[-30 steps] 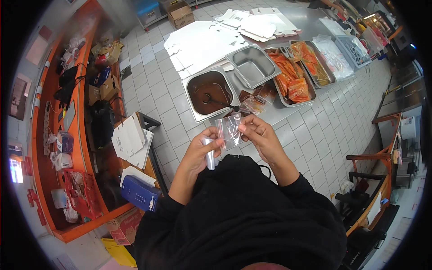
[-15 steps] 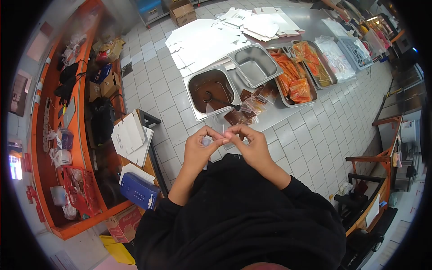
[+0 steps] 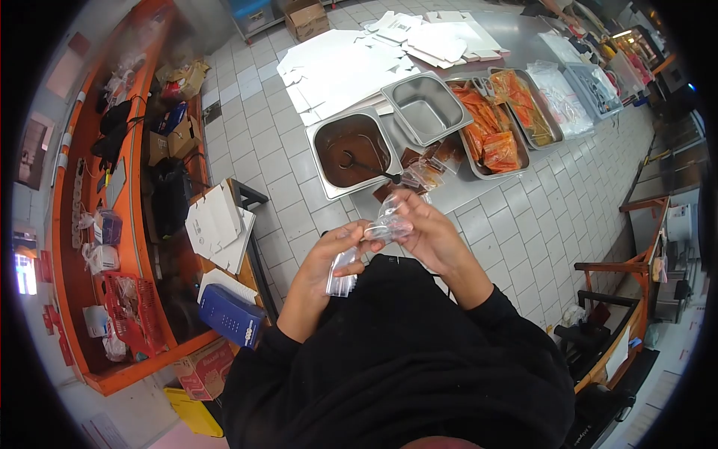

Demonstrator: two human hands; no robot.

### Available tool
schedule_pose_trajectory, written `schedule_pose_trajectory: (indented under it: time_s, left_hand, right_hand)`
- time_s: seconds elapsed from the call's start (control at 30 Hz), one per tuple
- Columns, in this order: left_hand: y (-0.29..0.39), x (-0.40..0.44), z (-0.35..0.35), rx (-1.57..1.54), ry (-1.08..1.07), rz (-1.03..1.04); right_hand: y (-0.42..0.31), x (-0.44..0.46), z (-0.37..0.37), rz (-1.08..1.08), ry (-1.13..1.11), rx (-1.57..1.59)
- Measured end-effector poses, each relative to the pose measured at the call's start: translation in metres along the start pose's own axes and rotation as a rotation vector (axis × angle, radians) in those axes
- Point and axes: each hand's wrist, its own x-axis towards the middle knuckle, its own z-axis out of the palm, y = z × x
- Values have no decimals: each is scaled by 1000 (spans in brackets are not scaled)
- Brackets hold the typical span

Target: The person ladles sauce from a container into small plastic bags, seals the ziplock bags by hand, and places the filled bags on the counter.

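Observation:
My left hand [image 3: 329,262] is closed around a bundle of small clear plastic bags [image 3: 341,277]. Both hands hold a single clear bag [image 3: 389,224] between them, with my right hand [image 3: 430,233] gripping its right part. Beyond my hands, a steel pan of brown sauce [image 3: 329,185] holds a black ladle [image 3: 372,170]. To its right is a bare steel pan [image 3: 425,108]. Small bags of brown sauce [image 3: 426,172] lie on the steel table near the table's front edge.
Two steel trays of orange packets [image 3: 499,153] stand at the right, beside clear bags [image 3: 557,97] and a grey bin [image 3: 591,90]. White cardboard [image 3: 336,71] covers the table's left end. An orange shelf [image 3: 138,224] and a blue box [image 3: 230,316] are at left.
The single bag, earlier spread flat and then pinched at one edge, is now crumpled between my hands. My fingertips have moved slightly apart, and the bundle in my left hand shows more.

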Motion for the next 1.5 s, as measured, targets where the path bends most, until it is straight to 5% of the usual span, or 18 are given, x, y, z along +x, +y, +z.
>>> schedule_pose_trajectory:
  time_s: [0.07,0.2,0.27,0.3,0.37,0.43,0.47,0.53,0.67,0.73,0.87,0.93,1.0,1.07,1.2,1.27,1.43,1.5]
  left_hand:
    - [5,0,7,-54,-61,-15]
    - [-1,14,9,848,254,472]
    - [-3,18,11,1369,442,958]
    - [-7,20,18,1232,511,1004]
    - [-12,21,18,1242,504,993]
    - [-11,14,22,1486,481,964]
    - [-12,15,21,1485,485,966]
    - [-18,16,18,1461,499,786]
    - [-23,11,14,1194,528,435]
    - [-20,7,8,1515,397,472]
    - [-13,-3,-13,1802,306,584]
    - [-14,-1,-33,1149,168,279]
    - [-9,0,-29,1093,242,182]
    - [-7,0,-26,1035,314,88]
    - [-24,-3,-36,887,82,23]
    - [-32,-2,-41,953,-52,63]
    - [-30,-2,-42,958,-70,72]
    - [-8,-2,-22,997,173,-181]
  right_hand:
    - [-3,1,2,-16,0,67]
    - [10,2,11,-235,58,-481]
    - [10,1,11,-296,21,-723]
    - [6,-1,13,-326,124,-914]
    - [5,1,13,-351,232,-1102]
    - [5,12,12,-768,449,-1346]
    - [4,13,10,-768,445,-1346]
    - [-1,11,3,-980,274,-1884]
    - [-3,0,0,-775,-81,-2055]
    - [-5,-2,0,-554,-145,-2121]
    - [-6,9,-10,-494,-397,-1876]
    - [-8,24,-23,-385,-303,-1546]
    - [-14,38,-35,-547,-156,-1593]
    - [-17,51,-46,-366,423,-1756]
    - [-12,73,-69,-166,404,-1594]
    - [-6,86,-78,-348,347,-1249]
    - [-40,113,-86,-632,290,-1477]
    - [-48,119,-88,-630,200,-1540]
